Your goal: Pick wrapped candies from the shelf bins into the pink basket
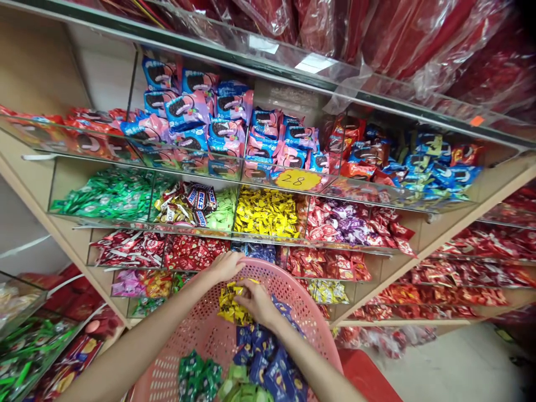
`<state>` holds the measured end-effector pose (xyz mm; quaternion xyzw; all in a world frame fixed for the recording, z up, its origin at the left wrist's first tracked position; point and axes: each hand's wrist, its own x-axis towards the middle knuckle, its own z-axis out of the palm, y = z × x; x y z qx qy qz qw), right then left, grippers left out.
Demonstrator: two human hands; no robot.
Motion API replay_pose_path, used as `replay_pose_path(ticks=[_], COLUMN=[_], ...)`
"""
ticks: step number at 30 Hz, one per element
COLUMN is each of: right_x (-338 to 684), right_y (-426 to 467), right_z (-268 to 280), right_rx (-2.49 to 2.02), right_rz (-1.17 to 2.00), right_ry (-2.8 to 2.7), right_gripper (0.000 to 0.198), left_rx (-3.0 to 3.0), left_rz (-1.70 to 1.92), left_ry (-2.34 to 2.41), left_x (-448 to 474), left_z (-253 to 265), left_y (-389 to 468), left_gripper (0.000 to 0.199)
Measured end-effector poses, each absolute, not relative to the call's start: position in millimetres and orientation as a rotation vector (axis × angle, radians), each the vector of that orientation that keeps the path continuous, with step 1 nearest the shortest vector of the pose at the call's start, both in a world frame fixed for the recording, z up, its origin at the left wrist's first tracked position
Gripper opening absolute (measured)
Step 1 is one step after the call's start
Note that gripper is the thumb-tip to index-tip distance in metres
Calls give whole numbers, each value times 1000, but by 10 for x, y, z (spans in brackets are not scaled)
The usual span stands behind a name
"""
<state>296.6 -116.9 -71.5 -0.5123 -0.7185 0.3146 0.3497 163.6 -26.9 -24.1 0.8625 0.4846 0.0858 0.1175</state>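
Observation:
A pink perforated plastic basket (288,273) is in front of me below the shelves. My left hand (228,266) is closed on its far rim, with the fingertips partly hidden. Inside the basket, my right hand (257,303) has its fingers bent and pressed onto yellow-wrapped candies (234,304) near the far wall. Dark blue wrapped candies (268,357) lie beneath and beside the right wrist. Green wrapped candies (199,374) and light green packets (243,385) are in the basket's near part.
Glass-fronted shelves hold sorted sweets: blue-and-pink cookie packs (188,111), green candies (111,192), yellow candies (268,212) and red ones (196,251). A yellow price tag (297,180) reads 28. More bins stand at the left (37,346). A red object (364,371) is behind the basket's right side.

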Motion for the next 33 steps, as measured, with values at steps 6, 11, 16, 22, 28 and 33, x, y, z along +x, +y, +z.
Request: replay_pose_path(ticks=[6,11,16,22,28,33], right_x=[3268,3147,3007,3039,3014,2979], right_y=[-979,-1036,-1039,-969,-938,-937], right_z=[-665,-625,-543,-593,-646,-679], right_rx=[-1401,-1464,-1582,-1615,-1650,-1598], right_rz=[682,539,277,103,-47,-108], right_ry=[-1687,-1877,-2120,-2221,-2238,-2236], right_gripper=[30,27,27,25,24,21], left_rx=[2444,2365,2380,2377,2323,2281], left_rz=[302,280,292,296,270,273], left_ry=[1412,1434,1426,1440,1479,1494], left_x=[1663,1739,1817,1838,1794,1753], left_z=[-245,-121,-68,-34,-37,-100], left_y=[-288,-324,-338,-367,-365,-329], left_gripper=[37,57,63,66,60,55])
